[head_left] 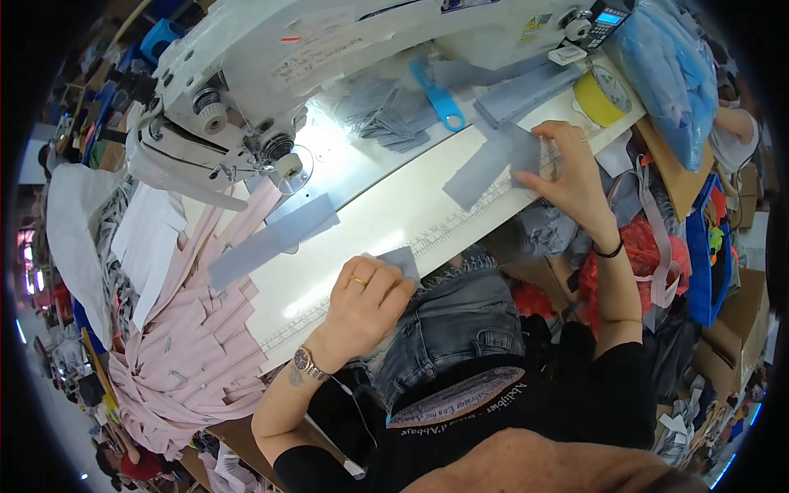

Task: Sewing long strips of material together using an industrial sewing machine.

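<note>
My left hand is closed at the front edge of the white sewing table, fingers curled over a small grey-blue fabric piece that pokes out past the fingertips. Farther right, my right hand has thumb and fingers apart, beside a grey-blue fabric strip. The thumb tip overlaps the cloth's right end; whether it presses on it I cannot tell. Another grey-blue strip lies flat to the left, in front of the sewing machine.
Behind the strips lie small grey fabric pieces, a blue tool with a ring end and a stack of grey strips. Yellow tape stands at the right. Pink strips hang over the left end. A ruler scale runs along the front edge.
</note>
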The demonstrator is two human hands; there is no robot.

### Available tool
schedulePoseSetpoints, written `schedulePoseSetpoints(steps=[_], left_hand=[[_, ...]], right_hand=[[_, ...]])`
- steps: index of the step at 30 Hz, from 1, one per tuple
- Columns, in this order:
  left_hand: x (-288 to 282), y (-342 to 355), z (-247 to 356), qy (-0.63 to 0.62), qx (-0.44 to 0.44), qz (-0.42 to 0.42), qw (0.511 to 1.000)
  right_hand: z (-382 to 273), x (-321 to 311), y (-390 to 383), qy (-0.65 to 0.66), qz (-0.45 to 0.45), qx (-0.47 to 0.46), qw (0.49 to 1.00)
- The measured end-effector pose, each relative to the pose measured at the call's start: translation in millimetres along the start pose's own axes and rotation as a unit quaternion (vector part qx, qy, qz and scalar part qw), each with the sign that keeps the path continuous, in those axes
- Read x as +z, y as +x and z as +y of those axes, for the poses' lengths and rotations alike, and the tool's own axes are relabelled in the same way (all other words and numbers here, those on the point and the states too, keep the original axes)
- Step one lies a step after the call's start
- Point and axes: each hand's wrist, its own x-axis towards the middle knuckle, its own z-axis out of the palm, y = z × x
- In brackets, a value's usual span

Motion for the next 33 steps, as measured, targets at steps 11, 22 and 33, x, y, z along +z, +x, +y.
schedulePoseSetpoints(steps=[11,22,33], left_hand=[[-2.9,0.9,-4.5,-0.047,-0.058,0.086,0.993],[-3.3,13.2,-1.8,-0.052,-0.045,0.066,0.995],[66.8,131.7,-32.7,0.122,0.086,-0.001,0.989]], right_hand=[[59.5,8.5,20.1,0.182,0.061,0.139,0.971],[69.1,0.0,22.8,0.196,-0.036,0.216,0.956],[68.9,-19.6,19.9,-0.079,-0.024,0.193,0.978]])
